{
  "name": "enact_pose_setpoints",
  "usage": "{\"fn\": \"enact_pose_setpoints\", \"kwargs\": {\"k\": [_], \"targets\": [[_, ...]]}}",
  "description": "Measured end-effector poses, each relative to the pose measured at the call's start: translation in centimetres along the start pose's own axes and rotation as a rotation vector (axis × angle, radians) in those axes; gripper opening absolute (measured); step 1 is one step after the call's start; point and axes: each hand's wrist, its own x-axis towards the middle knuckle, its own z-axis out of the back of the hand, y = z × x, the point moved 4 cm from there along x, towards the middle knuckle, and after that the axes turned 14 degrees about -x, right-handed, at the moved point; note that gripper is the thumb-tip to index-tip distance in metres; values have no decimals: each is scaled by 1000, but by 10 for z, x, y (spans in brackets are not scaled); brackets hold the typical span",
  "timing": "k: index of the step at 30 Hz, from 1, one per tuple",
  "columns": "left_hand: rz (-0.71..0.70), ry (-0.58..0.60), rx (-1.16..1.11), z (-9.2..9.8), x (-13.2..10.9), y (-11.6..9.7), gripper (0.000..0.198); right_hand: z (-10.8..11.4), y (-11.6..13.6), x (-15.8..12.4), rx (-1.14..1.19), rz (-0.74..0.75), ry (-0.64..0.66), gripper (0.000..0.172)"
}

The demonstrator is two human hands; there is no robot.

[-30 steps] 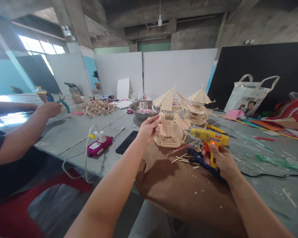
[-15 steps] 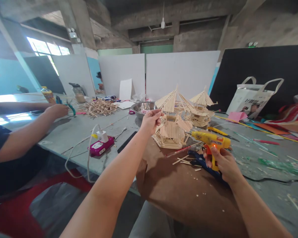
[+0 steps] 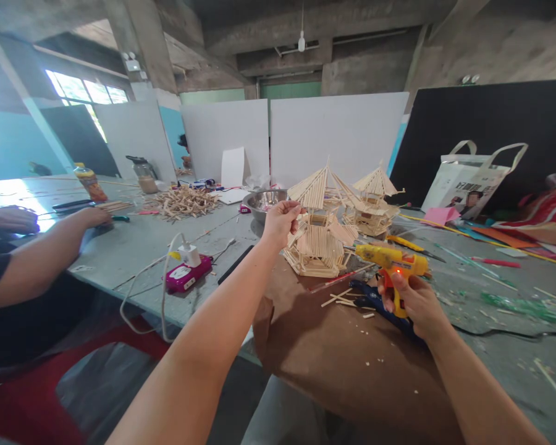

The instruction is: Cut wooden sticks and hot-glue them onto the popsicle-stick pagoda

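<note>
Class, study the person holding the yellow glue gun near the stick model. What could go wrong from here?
1. The glue gun, its light on, points toward the near model; a slip of the right hand might burn the left hand.
2. The near model's sticks are thin, so a bump could break some.
3. The far model stands close behind, so a push might jar it.

My glue gun (image 3: 387, 254) is smooth plastic with a little shine. My stick house (image 3: 323, 242) is plain wood, dull and all bumpy in rows. I see a shiny metal bowl (image 3: 257, 211), a glossy plastic power strip (image 3: 180, 281), and a dull, scuffed-looking counter (image 3: 139, 247).
</note>
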Motion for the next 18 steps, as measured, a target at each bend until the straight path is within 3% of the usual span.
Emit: {"fn": "enact_pose_setpoints", "kwargs": {"k": [18], "targets": [[-104,48,116,-4,-1,-5,9,0,-2,1,-21,-10,-7,34]]}}
